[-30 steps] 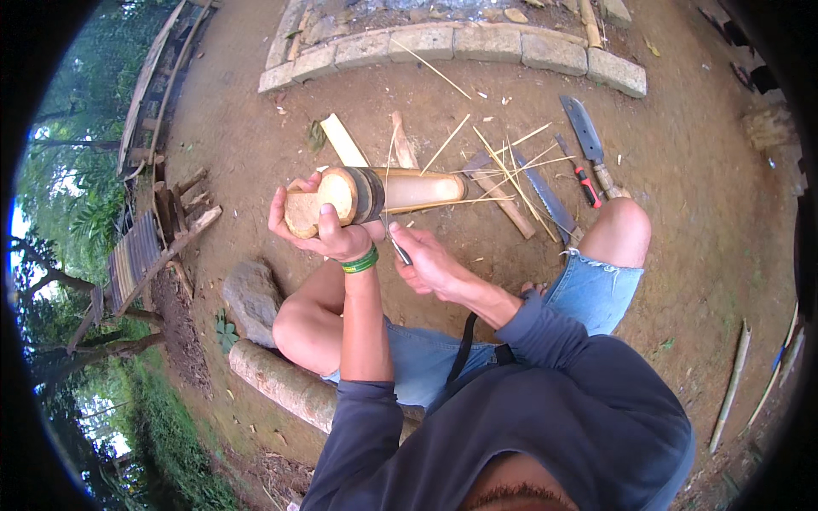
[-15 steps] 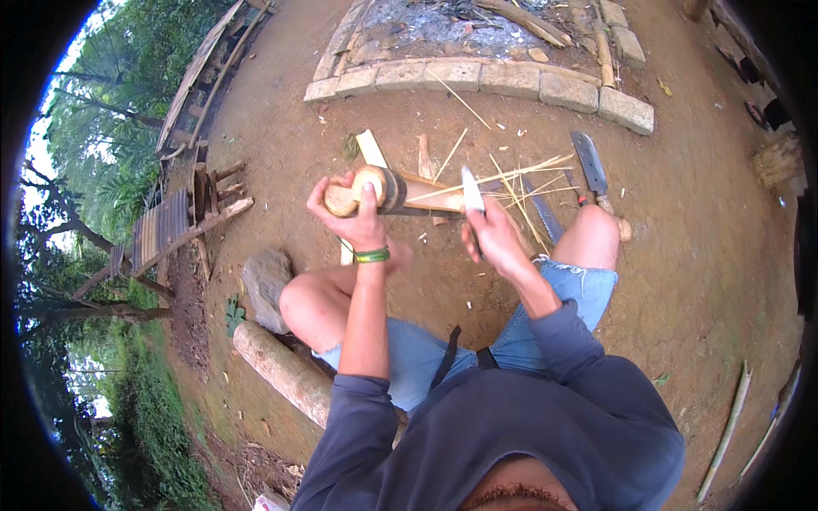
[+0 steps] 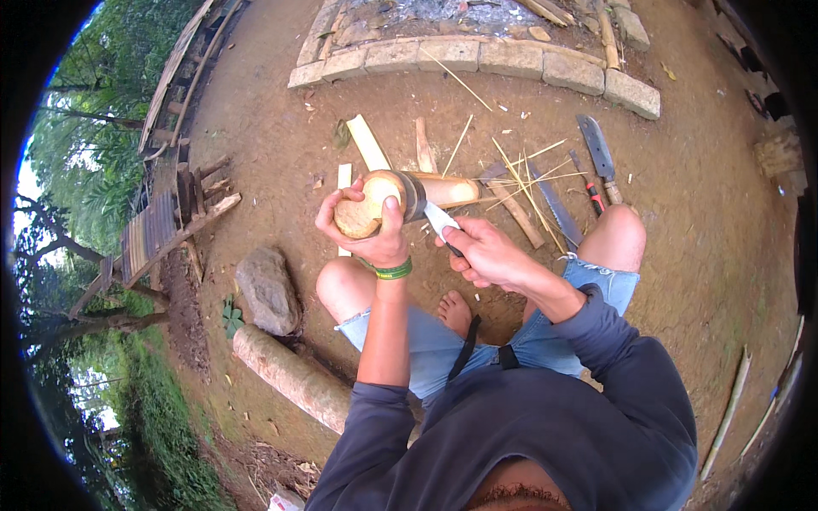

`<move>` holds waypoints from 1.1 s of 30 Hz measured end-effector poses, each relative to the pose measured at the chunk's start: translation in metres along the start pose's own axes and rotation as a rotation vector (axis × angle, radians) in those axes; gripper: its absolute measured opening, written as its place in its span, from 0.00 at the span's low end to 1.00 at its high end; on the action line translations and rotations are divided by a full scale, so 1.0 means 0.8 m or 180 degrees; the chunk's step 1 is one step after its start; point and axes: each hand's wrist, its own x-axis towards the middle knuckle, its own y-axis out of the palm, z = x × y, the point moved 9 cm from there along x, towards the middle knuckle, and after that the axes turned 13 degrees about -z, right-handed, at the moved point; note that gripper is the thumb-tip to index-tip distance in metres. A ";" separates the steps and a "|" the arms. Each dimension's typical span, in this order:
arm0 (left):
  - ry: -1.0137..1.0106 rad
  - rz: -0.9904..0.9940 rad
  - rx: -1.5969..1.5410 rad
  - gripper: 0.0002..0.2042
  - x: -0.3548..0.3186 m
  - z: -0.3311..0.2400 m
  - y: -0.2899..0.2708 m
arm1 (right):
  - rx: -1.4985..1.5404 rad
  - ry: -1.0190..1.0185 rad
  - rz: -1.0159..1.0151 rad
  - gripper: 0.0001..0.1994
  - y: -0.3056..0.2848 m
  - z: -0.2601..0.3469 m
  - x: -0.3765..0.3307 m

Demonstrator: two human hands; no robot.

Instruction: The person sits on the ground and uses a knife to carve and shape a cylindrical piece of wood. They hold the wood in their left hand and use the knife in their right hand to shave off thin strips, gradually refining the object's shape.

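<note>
My left hand (image 3: 383, 244) is wrapped round a pale wooden piece (image 3: 383, 189), its thumb on the front. The piece has rounded lobes at the near end and a dark band (image 3: 415, 196) round it. A pale rounded length shows beyond the band; I cannot tell whether it belongs to the same piece. In my right hand (image 3: 497, 255) is a knife (image 3: 437, 219) with a bright blade and dark handle. Its blade points up and left, its tip at or very close to the dark band.
Thin split strips (image 3: 524, 183) lie beyond my hands, beside a saw (image 3: 555, 209), a red-handled tool (image 3: 594, 196) and a machete (image 3: 599, 149). A block-edged fire pit (image 3: 511, 60) is ahead. To the left are a rock (image 3: 268, 289) and a log (image 3: 290, 375).
My right hand has brought the knife left and down, from above the strips to the dark band. The wooden piece has shifted slightly right and turned, still in my left hand.
</note>
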 end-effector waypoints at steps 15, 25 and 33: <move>-0.0267 0.0010 -0.0163 0.34 0.001 0.028 -0.022 | -0.3998 -0.1827 -0.1543 0.10 -0.033 -0.018 0.056; -0.0446 -0.0198 -0.0367 0.28 0.018 0.041 -0.015 | -0.1865 -0.1589 -0.1431 0.09 -0.046 0.019 0.010; -0.0114 -0.0311 0.0087 0.25 0.010 0.027 -0.024 | -0.2606 -0.1949 -0.1438 0.07 0.015 0.006 0.022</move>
